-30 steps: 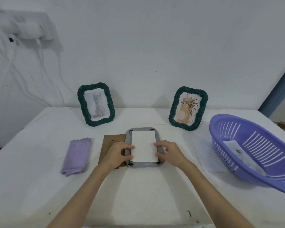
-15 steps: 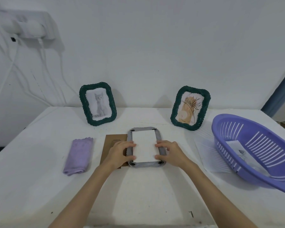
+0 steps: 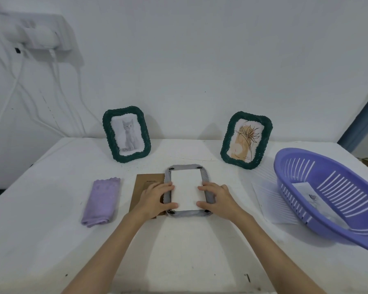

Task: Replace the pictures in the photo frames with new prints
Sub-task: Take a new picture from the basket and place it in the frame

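Observation:
A grey photo frame point(image 3: 187, 167) lies face down in the middle of the table, with a white print point(image 3: 185, 188) lying blank side up in its opening. My left hand point(image 3: 155, 197) rests on the frame's left side with fingertips on the print's left edge. My right hand point(image 3: 218, 197) rests on the right side, fingertips on the print's right edge. A brown backing board point(image 3: 143, 183) lies flat under my left hand, left of the frame. Two green woven frames stand at the back: one with a cat picture point(image 3: 126, 136), one with a plant drawing point(image 3: 245, 140).
A folded purple cloth point(image 3: 101, 200) lies at the left. At the right, a purple slotted basket point(image 3: 327, 198) holds a print point(image 3: 310, 195), beside a clear sheet point(image 3: 268, 198). White cables and a wall socket point(image 3: 38, 37) hang at the upper left.
Both hands stay on the frame and print, with the fingers shifting slightly along the print's edges. The view has tilted a little.

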Available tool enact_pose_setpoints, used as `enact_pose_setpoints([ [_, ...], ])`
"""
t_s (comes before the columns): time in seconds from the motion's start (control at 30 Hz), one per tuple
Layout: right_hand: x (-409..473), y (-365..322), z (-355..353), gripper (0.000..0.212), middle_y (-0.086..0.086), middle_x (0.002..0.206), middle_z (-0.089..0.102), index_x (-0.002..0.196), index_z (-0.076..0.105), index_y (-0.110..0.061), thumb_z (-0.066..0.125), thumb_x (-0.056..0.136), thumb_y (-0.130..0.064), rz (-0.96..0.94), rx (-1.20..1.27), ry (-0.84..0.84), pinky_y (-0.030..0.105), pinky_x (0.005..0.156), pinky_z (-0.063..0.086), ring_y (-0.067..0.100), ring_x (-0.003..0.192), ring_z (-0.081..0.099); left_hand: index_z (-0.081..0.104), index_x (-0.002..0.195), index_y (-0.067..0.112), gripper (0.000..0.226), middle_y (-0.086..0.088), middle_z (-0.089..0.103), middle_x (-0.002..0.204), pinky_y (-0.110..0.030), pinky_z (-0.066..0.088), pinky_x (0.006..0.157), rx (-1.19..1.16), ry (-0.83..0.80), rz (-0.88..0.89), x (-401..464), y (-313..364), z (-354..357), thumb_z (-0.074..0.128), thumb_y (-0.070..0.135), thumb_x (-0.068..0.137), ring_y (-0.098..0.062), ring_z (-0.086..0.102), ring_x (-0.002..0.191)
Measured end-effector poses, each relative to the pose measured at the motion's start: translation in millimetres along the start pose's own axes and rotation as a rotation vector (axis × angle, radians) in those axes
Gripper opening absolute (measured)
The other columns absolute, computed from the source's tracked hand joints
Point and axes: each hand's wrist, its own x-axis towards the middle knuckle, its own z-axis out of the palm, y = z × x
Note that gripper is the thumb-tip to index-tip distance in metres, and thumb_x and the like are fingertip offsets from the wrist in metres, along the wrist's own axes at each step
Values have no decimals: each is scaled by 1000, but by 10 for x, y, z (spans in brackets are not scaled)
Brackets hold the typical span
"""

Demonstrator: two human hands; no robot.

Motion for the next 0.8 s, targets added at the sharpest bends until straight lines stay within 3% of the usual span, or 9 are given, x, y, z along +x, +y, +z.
enact_pose_setpoints([
  [0.2,-3,-9,-4,54,-9,143,40,129,50,-25,69,80,-35,-5,-15,3,33,107,30,18,123,29,44,135,22,69,10,36,147,-41,21,114,-29,3,20,-18,-2,-16,64,52,77,-18,25,138],
  [0.3,-26,-15,0,55,-8,138,45,130,48,-24,69,80,-35,-24,29,118,29,102,33,17,118,32,53,125,13,75,-3,51,135,-43,34,108,-82,294,50,-49,-17,-30,50,70,76,-23,42,127],
  [0.37,-43,-16,-1,54,-5,135,46,130,48,-22,68,81,-33,-7,56,199,31,101,35,18,117,33,38,137,7,76,-8,30,150,-37,17,116,-50,484,-159,-98,-68,-41,55,56,82,-25,20,141],
  [0.43,-50,-3,11,53,-2,135,46,131,48,-19,66,83,-33,31,60,212,31,101,35,19,118,32,33,139,3,82,-12,17,155,-36,9,116,-28,493,-310,-124,-153,-7,63,50,79,-25,7,145],
  [0.53,-58,4,47,50,0,137,46,130,50,-16,64,84,-31,44,18,195,27,101,31,21,122,32,49,119,1,65,-16,26,151,-35,17,116,-142,477,-336,-141,-212,38,74,40,73,-24,13,143],
  [0.63,-65,0,63,48,-1,138,46,129,51,-15,63,85,-30,48,3,196,27,101,31,22,122,32,53,105,0,50,-16,40,140,-34,28,109,-229,523,-319,-137,-205,73,76,29,72,-24,27,137],
  [0.8,-72,-90,17,49,-4,128,52,132,46,-23,62,86,-27,29,137,277,29,94,39,18,108,39,51,110,-1,50,-13,44,132,-25,39,93,-289,712,-302,-219,-95,-64,75,22,73,-25,45,118],
])
